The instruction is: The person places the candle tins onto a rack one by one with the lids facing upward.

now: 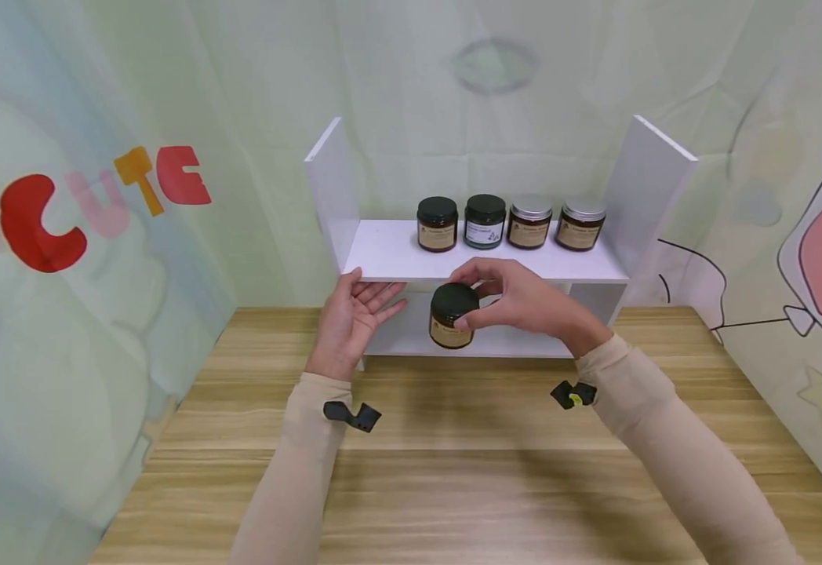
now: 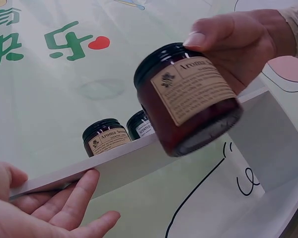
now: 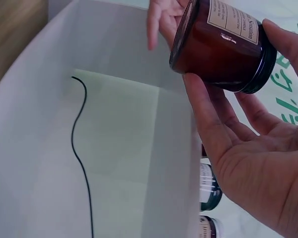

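My right hand (image 1: 517, 298) grips an amber candle jar (image 1: 451, 315) with a black lid and tan label, held in front of the white shelf's (image 1: 397, 263) upper board. The right wrist view shows thumb and fingers around the jar (image 3: 223, 44). My left hand (image 1: 350, 322) is at the shelf's left front edge, palm up with fingers extended, its thumb by the board's edge. In the left wrist view, the fingers (image 2: 79, 198) lie under the board and hold no jar.
On the upper board stand a black-lidded amber jar (image 1: 437, 224), a black-lidded jar with a white label (image 1: 485, 221) and two silver-lidded jars (image 1: 529, 221). White side panels (image 1: 654, 176) rise at both ends. The shelf stands on a wooden table (image 1: 453, 455) before a printed cloth.
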The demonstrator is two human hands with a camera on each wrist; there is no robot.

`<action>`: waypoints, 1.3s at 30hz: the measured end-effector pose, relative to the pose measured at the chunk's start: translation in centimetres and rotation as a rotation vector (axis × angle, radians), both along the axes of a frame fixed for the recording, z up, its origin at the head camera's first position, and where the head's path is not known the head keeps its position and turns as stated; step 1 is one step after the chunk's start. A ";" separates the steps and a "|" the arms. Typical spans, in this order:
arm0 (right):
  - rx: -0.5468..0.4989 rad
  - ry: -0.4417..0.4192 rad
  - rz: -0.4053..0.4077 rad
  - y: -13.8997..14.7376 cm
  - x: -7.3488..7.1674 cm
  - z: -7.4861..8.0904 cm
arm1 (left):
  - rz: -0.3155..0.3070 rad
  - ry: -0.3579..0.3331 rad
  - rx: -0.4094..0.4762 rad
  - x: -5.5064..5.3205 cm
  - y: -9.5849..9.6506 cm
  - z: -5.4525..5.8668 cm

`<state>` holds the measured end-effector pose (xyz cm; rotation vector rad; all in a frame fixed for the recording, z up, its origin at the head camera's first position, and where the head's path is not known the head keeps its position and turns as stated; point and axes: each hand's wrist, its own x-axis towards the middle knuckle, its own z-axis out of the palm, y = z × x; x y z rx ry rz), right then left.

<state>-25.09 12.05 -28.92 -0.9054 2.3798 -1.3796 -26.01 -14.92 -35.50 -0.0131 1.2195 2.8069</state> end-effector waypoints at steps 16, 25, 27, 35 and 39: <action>0.016 0.060 -0.038 -0.3 -1.7 3.5 | 0.006 -0.007 0.001 0.1 0.0 0.0; 0.052 0.046 -0.065 -0.7 -2.8 4.4 | -0.007 -0.006 0.016 0.0 -0.1 -0.1; 0.057 0.028 -0.064 -0.8 -3.1 4.5 | -0.009 -0.003 0.017 0.1 -0.1 -0.1; 0.111 -0.016 -0.062 -1.3 -4.3 5.2 | -0.015 -0.001 0.024 0.1 -0.1 0.0; 0.123 -0.041 -0.040 -1.7 -4.6 5.8 | -0.016 -0.002 0.034 0.0 -0.1 0.0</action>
